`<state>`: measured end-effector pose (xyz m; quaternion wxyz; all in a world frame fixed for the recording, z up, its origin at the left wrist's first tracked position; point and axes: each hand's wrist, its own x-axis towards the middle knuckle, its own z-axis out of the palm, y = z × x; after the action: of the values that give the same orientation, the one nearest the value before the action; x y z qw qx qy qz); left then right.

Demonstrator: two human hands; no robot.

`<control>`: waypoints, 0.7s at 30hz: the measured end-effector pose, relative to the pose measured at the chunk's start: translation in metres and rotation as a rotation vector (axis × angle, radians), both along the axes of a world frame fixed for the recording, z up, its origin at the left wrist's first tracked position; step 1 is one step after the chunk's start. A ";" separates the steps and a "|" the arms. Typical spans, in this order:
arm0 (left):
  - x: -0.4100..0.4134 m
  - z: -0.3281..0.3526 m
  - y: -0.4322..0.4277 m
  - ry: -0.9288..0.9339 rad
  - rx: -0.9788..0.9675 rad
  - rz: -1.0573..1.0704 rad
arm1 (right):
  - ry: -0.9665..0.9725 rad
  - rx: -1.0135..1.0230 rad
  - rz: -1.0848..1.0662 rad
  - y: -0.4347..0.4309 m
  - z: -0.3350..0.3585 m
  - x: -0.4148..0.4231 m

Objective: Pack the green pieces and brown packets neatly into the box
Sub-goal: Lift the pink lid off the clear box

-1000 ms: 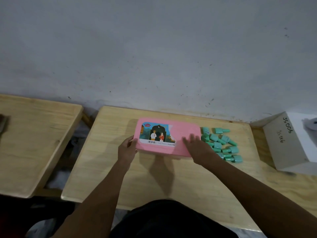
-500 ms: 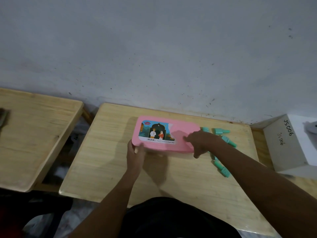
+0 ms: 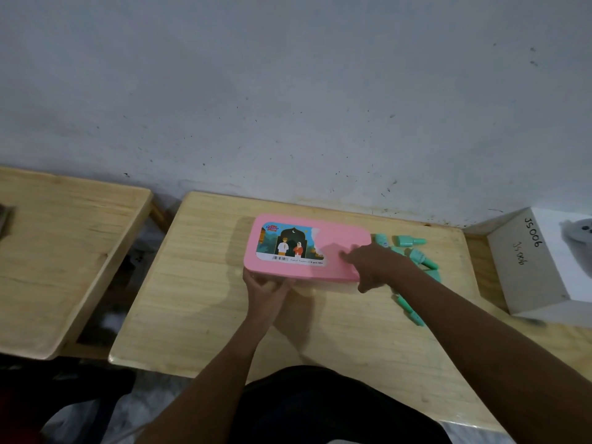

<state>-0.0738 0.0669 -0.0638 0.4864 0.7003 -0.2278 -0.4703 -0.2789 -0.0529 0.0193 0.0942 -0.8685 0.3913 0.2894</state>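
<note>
A pink box (image 3: 339, 238) with a picture label on its lid lies near the back of the wooden table (image 3: 198, 302). My left hand (image 3: 266, 290) grips its front left edge, fingers under the lid rim. My right hand (image 3: 374, 267) holds the box's right front corner, fingers resting on the lid. Several green pieces (image 3: 413, 251) lie scattered on the table right of the box, partly hidden by my right hand and forearm. No brown packets are visible.
A white cardboard box (image 3: 528, 267) marked JS006 stands at the right edge. A second wooden table (image 3: 64, 251) sits to the left across a gap. A grey wall runs directly behind both tables.
My left hand slid from the box's left side to its front edge. My right hand shifted onto the right corner, and the lid's front edge has lifted slightly. Some green pieces got pushed apart.
</note>
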 end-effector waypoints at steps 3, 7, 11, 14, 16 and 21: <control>0.001 0.003 -0.005 0.021 0.038 -0.026 | 0.029 0.008 0.039 -0.005 0.007 0.003; 0.007 0.009 -0.011 0.033 0.123 -0.063 | 0.104 0.084 0.027 -0.019 0.032 0.009; 0.009 0.014 -0.011 0.052 0.223 -0.081 | 0.006 0.167 -0.069 -0.036 0.069 0.006; 0.011 0.012 -0.012 0.048 0.251 -0.118 | -0.228 0.180 -0.167 -0.048 0.092 -0.003; 0.012 0.012 -0.013 0.050 0.270 -0.126 | -0.428 0.059 -0.240 -0.053 0.096 -0.008; 0.012 0.022 -0.012 0.096 0.269 -0.128 | -0.962 -0.239 -0.326 -0.044 0.097 0.006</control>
<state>-0.0617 0.0545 -0.0415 0.3673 0.7199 -0.1835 -0.5596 -0.2727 -0.0970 0.1160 0.2073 -0.8358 0.4641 -0.2076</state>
